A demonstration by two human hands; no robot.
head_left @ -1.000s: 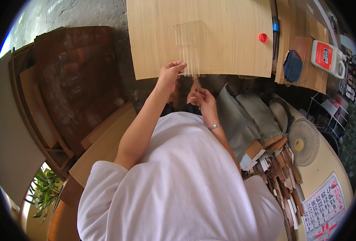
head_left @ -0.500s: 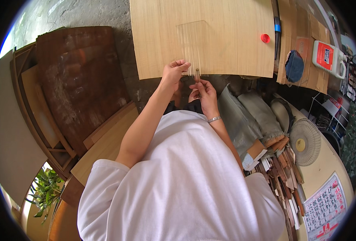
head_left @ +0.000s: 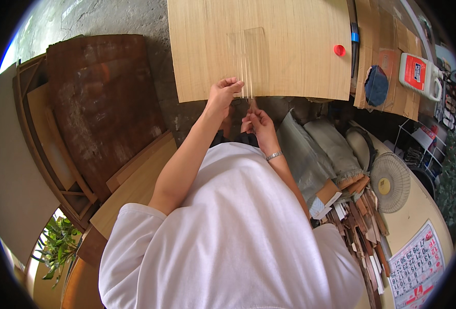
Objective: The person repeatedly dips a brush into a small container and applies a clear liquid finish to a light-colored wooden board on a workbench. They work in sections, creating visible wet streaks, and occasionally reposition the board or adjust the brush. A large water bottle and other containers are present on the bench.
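A clear, glass-like sheet [head_left: 253, 56] lies on the pale wooden board [head_left: 202, 46], reaching to its near edge. Long bright lines run down the sheet, and its outline shows as two strips side by side. My left hand [head_left: 226, 96] is closed in a pinch at the sheet's near left edge, thumb and finger on it. Just beyond the board's near edge, my right hand [head_left: 259, 126] is closed around a slim brownish tool [head_left: 251, 106]. The tool's tip is near the sheet's lower end; whether it touches cannot be made out.
A red cap [head_left: 339, 50] lies on the board's right side. Flattened cardboard [head_left: 400, 44] with a white jug [head_left: 418, 76] and a dark blue cloth [head_left: 376, 86] is at the right. Wood scraps [head_left: 362, 232] and a fan [head_left: 390, 182] are nearer; a brown panel [head_left: 104, 103] leans left.
My right hand has drawn the slim tool a little toward me, off the board's edge. The sheet's right part shows a more distinct outline. My left hand stays almost in place.
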